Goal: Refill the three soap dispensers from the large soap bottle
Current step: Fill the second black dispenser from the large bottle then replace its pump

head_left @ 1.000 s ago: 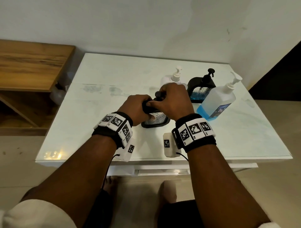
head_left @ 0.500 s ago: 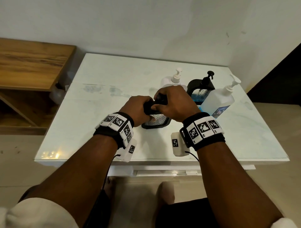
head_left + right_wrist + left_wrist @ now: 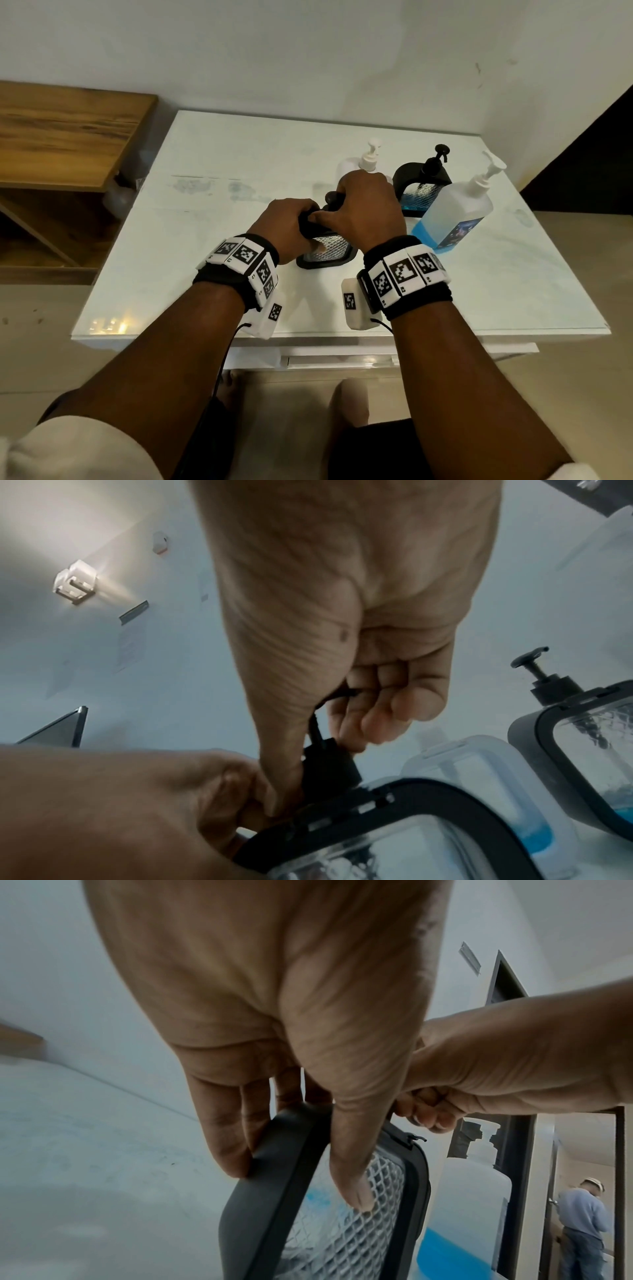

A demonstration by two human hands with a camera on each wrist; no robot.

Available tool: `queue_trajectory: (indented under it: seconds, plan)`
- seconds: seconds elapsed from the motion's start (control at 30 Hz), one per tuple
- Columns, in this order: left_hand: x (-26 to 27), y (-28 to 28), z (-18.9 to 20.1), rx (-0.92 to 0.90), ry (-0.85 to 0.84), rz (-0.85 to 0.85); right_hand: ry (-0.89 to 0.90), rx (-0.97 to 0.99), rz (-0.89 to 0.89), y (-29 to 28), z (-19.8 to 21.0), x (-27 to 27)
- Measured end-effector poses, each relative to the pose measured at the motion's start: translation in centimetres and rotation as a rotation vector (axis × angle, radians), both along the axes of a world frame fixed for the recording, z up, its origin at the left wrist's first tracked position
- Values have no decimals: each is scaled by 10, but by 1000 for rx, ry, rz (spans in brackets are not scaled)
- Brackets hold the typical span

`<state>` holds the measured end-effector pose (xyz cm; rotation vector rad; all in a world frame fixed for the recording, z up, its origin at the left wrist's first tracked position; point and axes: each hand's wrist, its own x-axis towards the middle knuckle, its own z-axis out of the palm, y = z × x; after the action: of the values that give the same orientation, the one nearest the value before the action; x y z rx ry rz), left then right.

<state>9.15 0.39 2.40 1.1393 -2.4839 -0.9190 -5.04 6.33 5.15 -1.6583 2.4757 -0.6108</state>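
Under both hands on the white table [image 3: 205,222], the left hand [image 3: 284,229] grips the black dispenser [image 3: 325,255]. Close up, its fingers [image 3: 222,1137] wrap the frame. The right hand [image 3: 342,615] pinches the pump [image 3: 329,767]; the big soap bottle [image 3: 452,216] stands just right.

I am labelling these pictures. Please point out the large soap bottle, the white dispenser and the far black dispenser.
large soap bottle [image 3: 457,214]: head view, clear body.
white dispenser [image 3: 370,161]: head view, pump neck.
far black dispenser [image 3: 407,173]: head view, black frame.
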Motion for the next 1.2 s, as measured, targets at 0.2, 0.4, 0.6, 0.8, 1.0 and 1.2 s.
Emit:
queue_trajectory:
  seconds: [0.2, 0.4, 0.6, 0.8, 1.0, 1.2]
  plan:
    - [0, 0, 1, 11, 5, 2, 74, 11, 36, 2, 3, 3]
    - [-1, 0, 0, 6, 3, 0, 103, 39, 26, 3, 2, 6]
    - [-1, 1, -1, 13, 8, -3, -29, 93, 305, 6, 14, -11]
    - [-2, 1, -1, 23, 8, 3, -155, 38, 267, 9, 9, -9]
    - [-1, -1, -3, 27, 32, 6, 40, 17, -61, 1, 10, -2]
    - [-2, -2, -4, 10, 21, 1, -22, -12, 50, 1, 4, -5]
